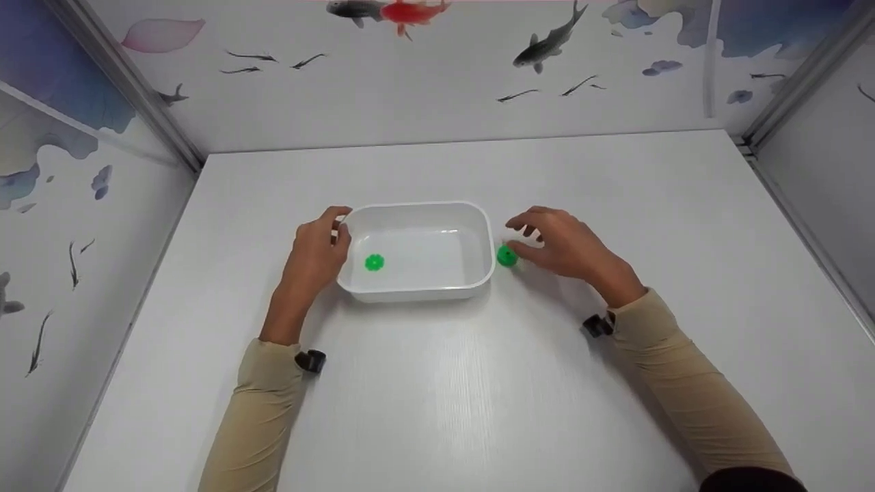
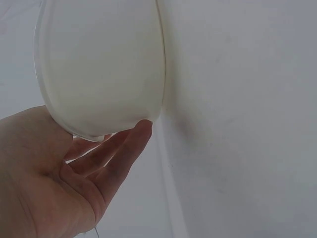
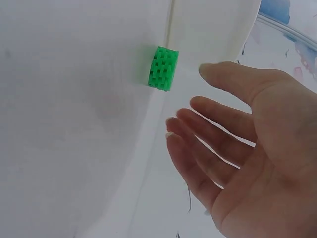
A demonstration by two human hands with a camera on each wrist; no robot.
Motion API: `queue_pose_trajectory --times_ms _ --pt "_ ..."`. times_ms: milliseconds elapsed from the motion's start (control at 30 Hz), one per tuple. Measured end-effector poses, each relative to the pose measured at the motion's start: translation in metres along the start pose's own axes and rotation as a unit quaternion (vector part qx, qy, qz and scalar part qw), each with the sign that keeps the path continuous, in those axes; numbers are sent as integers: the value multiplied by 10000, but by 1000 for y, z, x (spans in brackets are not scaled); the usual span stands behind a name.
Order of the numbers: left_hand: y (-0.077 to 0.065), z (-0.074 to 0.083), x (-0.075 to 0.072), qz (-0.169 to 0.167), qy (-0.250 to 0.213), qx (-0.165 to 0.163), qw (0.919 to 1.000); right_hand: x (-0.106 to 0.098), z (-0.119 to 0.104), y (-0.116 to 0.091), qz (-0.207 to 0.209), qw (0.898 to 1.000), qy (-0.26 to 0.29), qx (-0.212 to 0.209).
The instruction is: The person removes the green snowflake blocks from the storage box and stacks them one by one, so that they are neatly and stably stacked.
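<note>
A white rectangular basin stands on the table. My left hand holds its left end, with the thumb at the rim and the fingers against the outer wall, as the left wrist view shows. Inside the basin, toward its left, lies a green flower-shaped piece. Just outside the right end sits a green round piece with a notched, brick-like side. Close to that piece hovers my right hand, its fingers loosely bent and apart. In the right wrist view a gap shows between the thumb and the piece.
The white tabletop reaches back to an upright panel printed with fish. Side panels stand at left and right. A black band device is on each sleeve cuff.
</note>
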State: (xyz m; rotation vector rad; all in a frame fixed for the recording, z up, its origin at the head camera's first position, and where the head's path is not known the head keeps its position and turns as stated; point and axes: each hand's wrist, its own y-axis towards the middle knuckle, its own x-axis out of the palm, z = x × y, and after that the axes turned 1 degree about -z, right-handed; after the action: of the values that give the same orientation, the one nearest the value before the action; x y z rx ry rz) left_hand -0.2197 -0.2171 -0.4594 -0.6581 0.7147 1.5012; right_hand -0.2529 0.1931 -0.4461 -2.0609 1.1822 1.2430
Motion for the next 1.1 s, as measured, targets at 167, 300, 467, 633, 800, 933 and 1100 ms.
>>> queue_pose_trajectory --times_ms 167,300,467,633,800,933,1100 --pt "-1 -2 0 -19 -36 -37 10000 -2 -10 3 776 9964 123 -304" --pt "-2 -3 0 30 0 -32 10000 -1 -20 7 1150 9910 238 -639" --pt "-3 -4 0 33 7 -8 10000 4 -35 14 1273 9864 372 -972" --pt "-2 -4 0 74 45 -10 10000 12 -52 26 1173 9848 429 -1204" --pt "-1 -1 0 49 67 -117 9999 23 -69 37 946 9853 583 -1297" --pt "-1 1 -1 11 79 -118 9999 35 -81 46 657 9862 676 -1360" --pt "-1 2 0 29 45 -109 9999 51 -95 58 326 9850 727 -1529"
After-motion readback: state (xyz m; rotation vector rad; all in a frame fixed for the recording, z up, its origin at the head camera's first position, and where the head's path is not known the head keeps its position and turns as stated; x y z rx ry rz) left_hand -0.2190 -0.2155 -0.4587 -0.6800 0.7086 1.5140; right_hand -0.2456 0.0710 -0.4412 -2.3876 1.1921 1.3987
